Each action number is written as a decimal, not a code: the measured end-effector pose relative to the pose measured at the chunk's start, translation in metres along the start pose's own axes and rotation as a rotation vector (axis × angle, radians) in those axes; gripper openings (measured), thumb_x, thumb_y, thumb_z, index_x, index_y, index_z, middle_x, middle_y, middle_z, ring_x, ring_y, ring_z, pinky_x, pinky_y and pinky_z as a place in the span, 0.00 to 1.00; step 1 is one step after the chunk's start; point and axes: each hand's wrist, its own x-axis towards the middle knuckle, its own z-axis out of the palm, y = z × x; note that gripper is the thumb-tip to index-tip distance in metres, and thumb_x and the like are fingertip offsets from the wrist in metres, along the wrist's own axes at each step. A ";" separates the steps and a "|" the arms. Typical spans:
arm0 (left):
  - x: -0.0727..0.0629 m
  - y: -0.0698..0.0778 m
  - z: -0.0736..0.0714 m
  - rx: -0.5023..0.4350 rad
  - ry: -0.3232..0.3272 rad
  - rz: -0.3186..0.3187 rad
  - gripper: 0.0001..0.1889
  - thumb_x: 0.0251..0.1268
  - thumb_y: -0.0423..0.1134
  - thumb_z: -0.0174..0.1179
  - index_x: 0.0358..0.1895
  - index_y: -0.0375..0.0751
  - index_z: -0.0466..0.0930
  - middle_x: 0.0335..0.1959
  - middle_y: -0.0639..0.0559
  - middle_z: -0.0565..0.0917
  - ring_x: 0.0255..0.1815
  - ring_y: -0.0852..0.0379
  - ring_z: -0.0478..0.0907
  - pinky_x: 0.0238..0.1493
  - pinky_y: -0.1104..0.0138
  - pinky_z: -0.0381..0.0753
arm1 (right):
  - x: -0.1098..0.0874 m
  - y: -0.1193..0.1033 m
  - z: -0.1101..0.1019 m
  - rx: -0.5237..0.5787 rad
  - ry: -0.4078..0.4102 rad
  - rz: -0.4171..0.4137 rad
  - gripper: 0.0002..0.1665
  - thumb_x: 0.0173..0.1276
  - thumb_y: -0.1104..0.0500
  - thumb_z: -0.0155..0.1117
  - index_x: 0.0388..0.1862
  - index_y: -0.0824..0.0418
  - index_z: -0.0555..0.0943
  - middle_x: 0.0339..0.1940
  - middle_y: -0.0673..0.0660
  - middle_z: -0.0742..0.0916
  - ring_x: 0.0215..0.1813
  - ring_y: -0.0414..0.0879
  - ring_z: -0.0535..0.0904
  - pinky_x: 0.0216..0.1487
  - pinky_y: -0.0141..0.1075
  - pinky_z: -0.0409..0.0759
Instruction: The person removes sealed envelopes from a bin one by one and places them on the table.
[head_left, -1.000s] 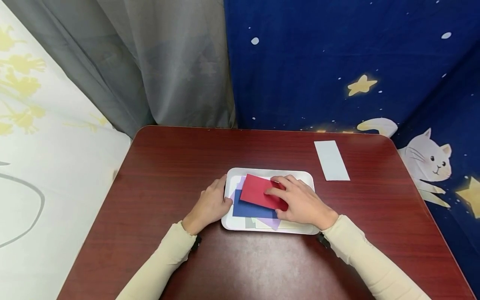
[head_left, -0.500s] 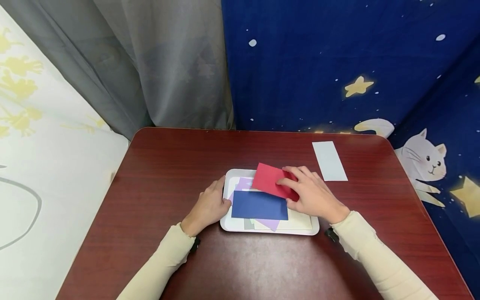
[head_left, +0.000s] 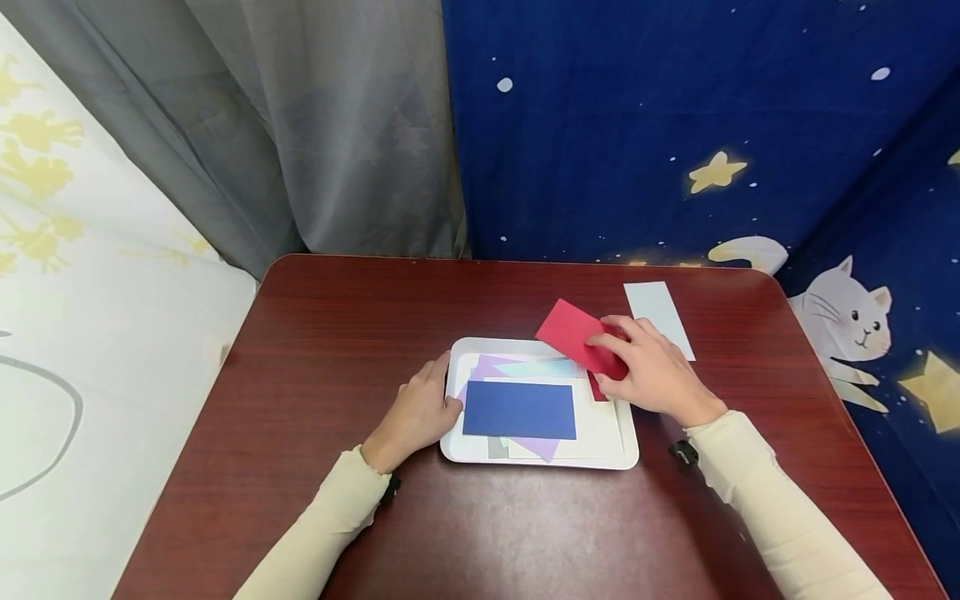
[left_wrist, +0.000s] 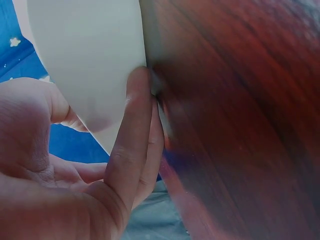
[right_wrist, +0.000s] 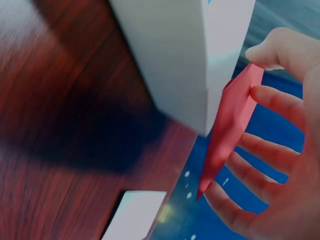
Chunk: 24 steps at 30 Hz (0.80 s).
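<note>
My left hand (head_left: 416,412) holds the left rim of a shallow white tray (head_left: 467,451), thumb over the edge and fingers along the outer wall (left_wrist: 85,55). Above the tray's far right corner, my right hand (head_left: 652,367) grips a red card (head_left: 572,329) between thumb and fingers. The right wrist view shows the red card (right_wrist: 232,117) tilted beside the tray wall (right_wrist: 170,65). Inside the tray, a dark blue card (head_left: 519,410) lies on top of a cream sheet (head_left: 597,435), with purple paper (head_left: 542,448), a light blue piece (head_left: 543,368) and a dark red piece (head_left: 599,390) partly showing.
A white card (head_left: 656,308) lies on the brown wooden table (head_left: 360,308) behind my right hand, at the far right. Grey (head_left: 367,150) and starry blue (head_left: 592,142) curtains hang along the table's far edge.
My right hand has moved right and away from me, lifting the red card off the blue one toward the tray's far right corner. The left hand stays on the tray.
</note>
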 end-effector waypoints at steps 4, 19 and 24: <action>0.002 -0.006 0.006 0.025 0.016 0.013 0.43 0.62 0.39 0.64 0.82 0.27 0.65 0.66 0.33 0.82 0.61 0.33 0.85 0.57 0.34 0.82 | -0.003 0.013 -0.002 0.009 0.015 0.055 0.34 0.60 0.50 0.82 0.67 0.52 0.88 0.71 0.63 0.81 0.62 0.62 0.77 0.50 0.59 0.86; -0.005 0.036 -0.031 0.002 -0.070 -0.057 0.41 0.67 0.35 0.62 0.83 0.26 0.63 0.69 0.30 0.80 0.65 0.32 0.82 0.64 0.36 0.79 | -0.014 0.062 -0.004 -0.006 0.097 0.281 0.30 0.69 0.49 0.71 0.68 0.56 0.85 0.72 0.70 0.79 0.65 0.69 0.73 0.45 0.72 0.84; -0.005 0.040 -0.034 -0.004 -0.078 -0.063 0.41 0.67 0.35 0.63 0.82 0.24 0.63 0.68 0.29 0.80 0.64 0.29 0.83 0.64 0.36 0.80 | -0.017 0.078 -0.004 -0.003 0.110 0.359 0.30 0.72 0.49 0.69 0.70 0.58 0.84 0.74 0.74 0.77 0.67 0.73 0.71 0.53 0.73 0.79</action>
